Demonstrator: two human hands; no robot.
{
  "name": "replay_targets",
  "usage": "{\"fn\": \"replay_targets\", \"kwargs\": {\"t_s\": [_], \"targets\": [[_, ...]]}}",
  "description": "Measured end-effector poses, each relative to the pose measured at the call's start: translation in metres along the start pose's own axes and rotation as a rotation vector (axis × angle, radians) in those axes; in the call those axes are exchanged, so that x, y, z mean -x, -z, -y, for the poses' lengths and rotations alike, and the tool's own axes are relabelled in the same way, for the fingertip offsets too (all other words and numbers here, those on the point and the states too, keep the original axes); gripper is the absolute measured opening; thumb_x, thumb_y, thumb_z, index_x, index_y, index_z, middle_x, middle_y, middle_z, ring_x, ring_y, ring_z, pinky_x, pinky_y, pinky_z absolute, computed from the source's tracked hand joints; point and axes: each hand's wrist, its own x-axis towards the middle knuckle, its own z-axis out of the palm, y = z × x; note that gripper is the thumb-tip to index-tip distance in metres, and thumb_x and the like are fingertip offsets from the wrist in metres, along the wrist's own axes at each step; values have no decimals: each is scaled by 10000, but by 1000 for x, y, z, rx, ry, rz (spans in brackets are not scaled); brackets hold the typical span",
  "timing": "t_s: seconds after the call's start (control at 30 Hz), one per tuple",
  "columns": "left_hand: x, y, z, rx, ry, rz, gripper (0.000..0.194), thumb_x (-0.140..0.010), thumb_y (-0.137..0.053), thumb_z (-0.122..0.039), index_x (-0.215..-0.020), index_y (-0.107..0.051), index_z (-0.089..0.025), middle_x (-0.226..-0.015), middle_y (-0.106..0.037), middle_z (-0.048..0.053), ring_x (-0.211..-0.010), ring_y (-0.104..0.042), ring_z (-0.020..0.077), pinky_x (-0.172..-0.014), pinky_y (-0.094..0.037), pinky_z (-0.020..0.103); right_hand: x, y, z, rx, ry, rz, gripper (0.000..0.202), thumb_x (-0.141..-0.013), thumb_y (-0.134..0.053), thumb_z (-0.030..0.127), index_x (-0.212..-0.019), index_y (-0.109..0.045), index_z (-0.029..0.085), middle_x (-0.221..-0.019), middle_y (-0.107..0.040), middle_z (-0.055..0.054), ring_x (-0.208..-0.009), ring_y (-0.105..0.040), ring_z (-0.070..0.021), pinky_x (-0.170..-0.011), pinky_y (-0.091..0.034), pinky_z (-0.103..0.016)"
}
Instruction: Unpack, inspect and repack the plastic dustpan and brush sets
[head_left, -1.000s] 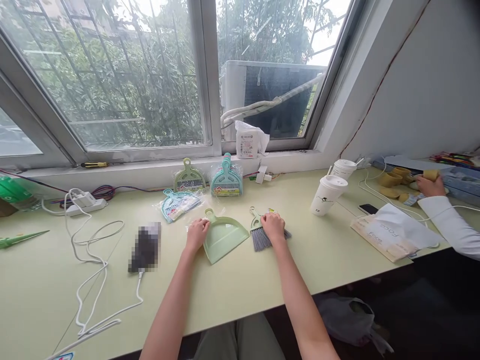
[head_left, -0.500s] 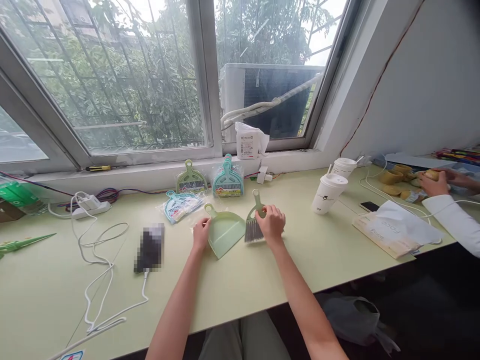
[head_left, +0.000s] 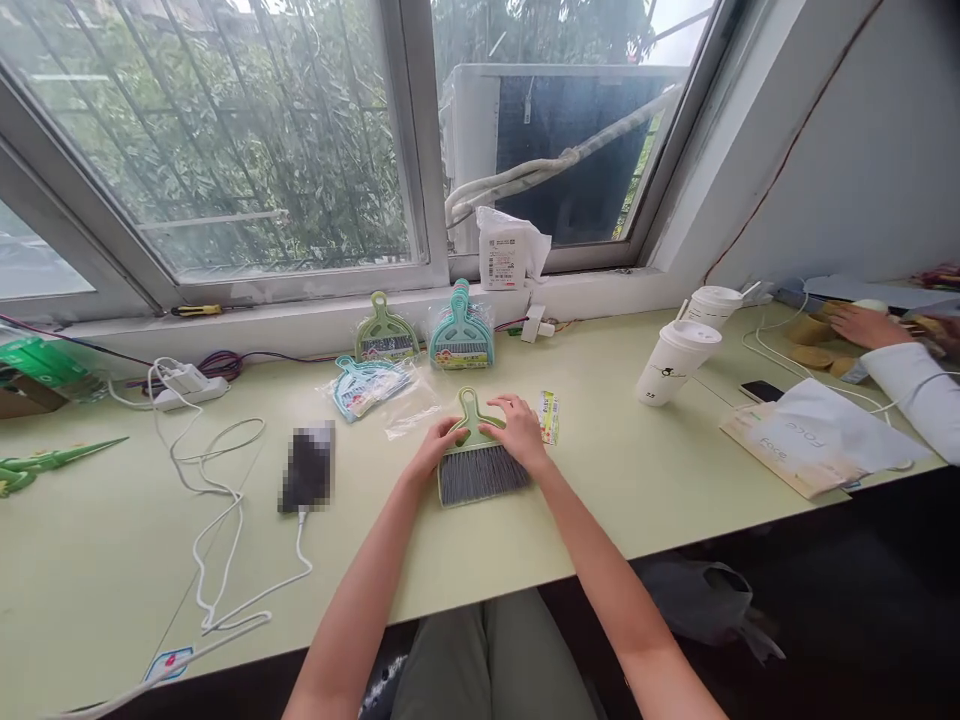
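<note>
A small green hand brush point(head_left: 481, 474) with grey bristles lies over a matching green dustpan point(head_left: 441, 492), bristles toward me. Most of the pan is hidden under the brush; its rim shows along the left and lower edges. My left hand point(head_left: 433, 448) grips the left side of the pan, thumb on the brush body. From the right, my right hand point(head_left: 522, 432) is closed on the brush, its thumb near the handle. Just beyond my right hand is a printed label card point(head_left: 549, 416). An opened clear plastic wrapper point(head_left: 412, 408) lies behind my left hand.
Wrapped brush sets, one green point(head_left: 386, 335), one blue point(head_left: 367, 388) and a teal stack point(head_left: 461, 340), are by the windowsill. A phone point(head_left: 307, 468) with white cable lies left. Paper cups point(head_left: 679, 362) and a tissue pack point(head_left: 795, 440) are right, near another person's hand point(head_left: 866, 325).
The brush has moved left onto the dustpan, where the two were side by side before. My hands have come closer together. The label card and wrapper now show more plainly.
</note>
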Motion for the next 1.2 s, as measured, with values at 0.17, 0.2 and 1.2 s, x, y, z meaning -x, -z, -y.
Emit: {"fn": "replay_targets", "kwargs": {"t_s": [0.17,0.2,1.2], "targets": [[4,2,0,25,14,58,399,-711,-624,-498,-887,-653,-141,-806,-645,50,-746,-582,174,-665,-425,279,-5,-2,-17,-492,-64,467,418,-738,-579,537,-884,-708,167,-751,-653,-3,-726,-576,-164,-671,-412,-257],[5,2,1,28,15,65,386,-711,-629,-495,-864,-654,-141,-778,-640,45,-720,-576,165,-651,-416,275,-4,-4,-18,-564,-95,479,419,-711,-604,531,-863,-714,156,-720,-648,-1,-697,-567,-156,-659,-407,-254],[-16,29,29,482,10,-400,529,-702,-728,-328,-1151,-469,-219,-1189,-579,77,-1049,-587,210,-890,-511,369,-19,0,-67,95,-263,-321,460,-937,-319,416,-1197,-593,155,-1258,-583,-160,-1210,-479,-246,-1093,-150,-524]]}}
